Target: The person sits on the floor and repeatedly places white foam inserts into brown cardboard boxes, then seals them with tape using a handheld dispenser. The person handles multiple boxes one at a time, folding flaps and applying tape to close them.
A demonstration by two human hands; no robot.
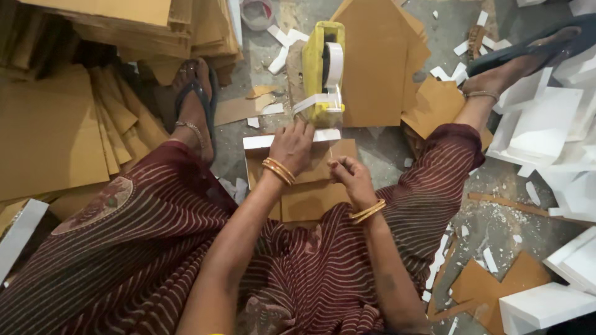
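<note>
I see left hand (292,146) pressing flat on brown cardboard piece with white edge strip (307,192); right hand (351,177) pinching its near-right part. Light, stiff, creasable: I'd hold edges.

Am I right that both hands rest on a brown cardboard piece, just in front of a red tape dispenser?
Not quite: the tape dispenser is yellow, not red, as the head view shows. The rest holds: the left hand and right hand rest on the brown cardboard piece before it.

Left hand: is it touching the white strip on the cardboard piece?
Touching. The head view shows the left hand pressed flat on the cardboard piece, its fingertips overlapping the white strip along the top edge, with no gap visible.
</note>
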